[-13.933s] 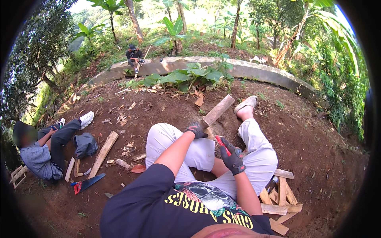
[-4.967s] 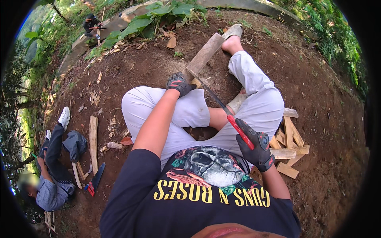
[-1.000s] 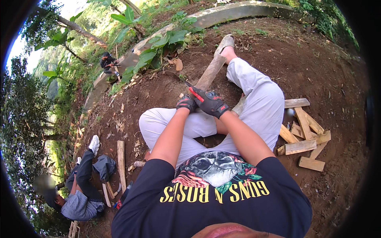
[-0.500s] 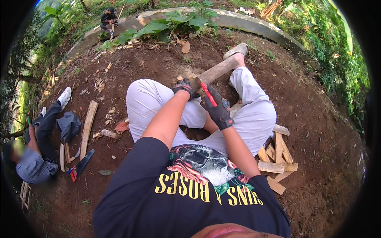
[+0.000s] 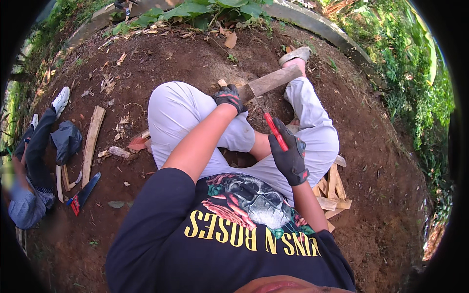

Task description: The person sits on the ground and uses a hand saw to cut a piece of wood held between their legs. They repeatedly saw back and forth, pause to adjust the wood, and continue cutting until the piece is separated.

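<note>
A flat wooden board [image 5: 277, 79] lies slantwise in front of my knees, its far right end near my sandalled foot. My gloved left hand [image 5: 229, 99] is closed around the board's left end, its fingers partly hidden. My gloved right hand [image 5: 289, 155] grips the red handle of a handsaw [image 5: 276, 132]. The saw's thin blade is seen nearly edge-on and reaches up to the board, at a line across it beside my left hand. A small wood offcut [image 5: 222, 82] sits just beyond my left fingers.
Cut wood pieces [image 5: 334, 193] are piled by my right hip. On the left lie a long plank [image 5: 93, 139], another handsaw [image 5: 85, 193] and a dark bag [image 5: 66, 141], beside a seated person [image 5: 29, 185]. A concrete edge [image 5: 322, 27] curves behind leafy plants [image 5: 195, 12].
My right hand has drawn the saw back toward my body, so more blade shows between handle and board. My left hand stays on the board. The view has tipped down slightly.
</note>
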`<control>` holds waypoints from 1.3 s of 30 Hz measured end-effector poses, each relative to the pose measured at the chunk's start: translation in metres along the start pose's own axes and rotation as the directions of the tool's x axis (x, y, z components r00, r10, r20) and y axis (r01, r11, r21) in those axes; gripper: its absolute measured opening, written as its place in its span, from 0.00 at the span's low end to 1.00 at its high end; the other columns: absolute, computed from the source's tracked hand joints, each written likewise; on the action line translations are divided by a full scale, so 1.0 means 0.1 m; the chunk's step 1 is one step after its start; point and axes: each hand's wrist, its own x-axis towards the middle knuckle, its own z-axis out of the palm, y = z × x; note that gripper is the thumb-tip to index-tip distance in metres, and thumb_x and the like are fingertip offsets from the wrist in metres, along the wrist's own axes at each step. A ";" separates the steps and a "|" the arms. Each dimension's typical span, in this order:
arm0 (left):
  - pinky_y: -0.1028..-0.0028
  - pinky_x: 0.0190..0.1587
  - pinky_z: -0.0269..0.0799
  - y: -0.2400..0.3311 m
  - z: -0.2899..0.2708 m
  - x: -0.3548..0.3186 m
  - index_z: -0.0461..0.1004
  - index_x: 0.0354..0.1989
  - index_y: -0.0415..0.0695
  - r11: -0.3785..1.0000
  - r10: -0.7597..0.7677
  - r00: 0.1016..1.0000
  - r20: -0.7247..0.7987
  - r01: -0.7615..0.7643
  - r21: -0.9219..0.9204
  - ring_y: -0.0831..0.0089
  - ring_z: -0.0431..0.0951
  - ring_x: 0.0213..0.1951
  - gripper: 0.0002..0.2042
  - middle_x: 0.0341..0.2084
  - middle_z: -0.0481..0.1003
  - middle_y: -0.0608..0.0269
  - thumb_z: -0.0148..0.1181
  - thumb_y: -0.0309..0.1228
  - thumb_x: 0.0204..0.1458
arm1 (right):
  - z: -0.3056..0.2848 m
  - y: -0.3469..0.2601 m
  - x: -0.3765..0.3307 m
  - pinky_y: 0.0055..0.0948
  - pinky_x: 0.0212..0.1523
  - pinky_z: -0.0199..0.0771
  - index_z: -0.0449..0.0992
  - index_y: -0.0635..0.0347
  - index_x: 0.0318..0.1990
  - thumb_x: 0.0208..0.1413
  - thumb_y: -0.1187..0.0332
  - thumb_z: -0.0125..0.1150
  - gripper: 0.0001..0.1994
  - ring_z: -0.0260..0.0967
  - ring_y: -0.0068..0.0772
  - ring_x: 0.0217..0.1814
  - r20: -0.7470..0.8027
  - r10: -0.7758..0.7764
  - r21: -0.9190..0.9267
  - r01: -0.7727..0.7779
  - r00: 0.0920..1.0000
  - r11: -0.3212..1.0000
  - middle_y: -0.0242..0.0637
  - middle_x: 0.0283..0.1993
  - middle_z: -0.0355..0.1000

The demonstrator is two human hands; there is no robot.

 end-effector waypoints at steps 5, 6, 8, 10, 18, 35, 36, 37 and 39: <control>0.51 0.72 0.66 0.00 0.15 0.11 0.52 0.81 0.40 0.996 0.083 0.991 -0.106 -0.081 0.023 0.54 0.66 0.76 0.58 0.77 0.62 0.49 0.67 0.69 0.50 | 0.57 0.26 0.76 0.47 0.57 0.81 0.77 0.58 0.68 0.64 0.66 0.66 0.25 0.82 0.58 0.57 -0.058 -0.070 0.053 0.074 0.996 0.996 0.56 0.57 0.82; 0.50 0.72 0.66 -0.05 0.23 0.15 0.57 0.78 0.40 0.998 0.058 0.985 -0.162 -0.056 0.020 0.54 0.67 0.75 0.54 0.76 0.64 0.50 0.65 0.69 0.52 | 0.68 0.25 0.83 0.47 0.57 0.81 0.77 0.58 0.69 0.64 0.66 0.65 0.25 0.81 0.59 0.58 -0.053 -0.086 0.048 0.089 0.995 0.995 0.56 0.57 0.81; 0.49 0.73 0.65 -0.05 0.14 0.16 0.58 0.78 0.40 0.998 0.061 0.995 -0.081 -0.064 -0.028 0.53 0.66 0.76 0.53 0.77 0.63 0.49 0.62 0.68 0.54 | 0.86 0.19 0.78 0.49 0.55 0.82 0.74 0.55 0.72 0.65 0.65 0.62 0.27 0.82 0.60 0.55 -0.058 -0.064 0.000 0.064 0.996 0.998 0.56 0.60 0.80; 0.48 0.72 0.67 0.01 0.01 0.08 0.60 0.77 0.40 0.994 0.057 0.998 -0.027 -0.059 -0.089 0.53 0.68 0.75 0.49 0.75 0.65 0.48 0.57 0.68 0.58 | 1.02 0.21 0.74 0.50 0.56 0.82 0.68 0.53 0.76 0.65 0.65 0.59 0.30 0.81 0.60 0.57 -0.082 -0.077 -0.044 0.073 0.994 0.996 0.56 0.64 0.78; 0.51 0.72 0.66 -0.01 0.13 0.15 0.61 0.77 0.39 0.995 0.052 0.988 -0.144 -0.063 -0.073 0.50 0.68 0.74 0.46 0.73 0.66 0.43 0.55 0.65 0.60 | 0.78 0.48 0.69 0.48 0.64 0.78 0.73 0.57 0.72 0.65 0.64 0.64 0.28 0.77 0.58 0.66 -0.071 -0.093 0.213 0.107 0.993 0.971 0.55 0.67 0.76; 0.45 0.77 0.55 0.01 0.10 0.09 0.49 0.82 0.41 0.997 0.025 0.994 -0.105 -0.033 -0.075 0.46 0.55 0.80 0.54 0.81 0.50 0.41 0.57 0.69 0.58 | 0.88 0.60 0.58 0.50 0.60 0.79 0.73 0.51 0.72 0.66 0.62 0.61 0.27 0.80 0.58 0.60 -0.085 -0.115 0.131 0.126 0.990 0.983 0.52 0.63 0.79; 0.47 0.78 0.53 0.02 0.03 0.03 0.47 0.83 0.43 0.999 -0.016 0.998 -0.057 0.014 -0.049 0.45 0.53 0.81 0.56 0.82 0.47 0.40 0.52 0.74 0.57 | 0.87 0.59 0.59 0.51 0.60 0.79 0.73 0.51 0.72 0.66 0.61 0.61 0.27 0.80 0.58 0.60 -0.058 -0.081 0.133 0.088 0.995 0.987 0.52 0.63 0.79; 0.47 0.78 0.53 0.04 0.04 0.04 0.47 0.83 0.43 0.999 -0.011 0.998 -0.058 0.008 -0.054 0.45 0.53 0.81 0.56 0.82 0.47 0.39 0.52 0.74 0.57 | 0.85 0.59 0.61 0.51 0.60 0.79 0.73 0.51 0.72 0.66 0.61 0.61 0.27 0.80 0.58 0.60 -0.049 -0.068 0.114 0.074 0.996 0.991 0.52 0.63 0.79; 0.47 0.78 0.54 0.04 0.03 0.06 0.46 0.83 0.44 0.999 -0.006 0.998 -0.068 0.002 -0.055 0.44 0.54 0.81 0.57 0.81 0.48 0.39 0.52 0.74 0.56 | 0.84 0.54 0.66 0.51 0.60 0.79 0.74 0.50 0.72 0.66 0.60 0.60 0.26 0.80 0.58 0.60 -0.039 -0.046 0.084 0.049 0.998 0.995 0.52 0.63 0.79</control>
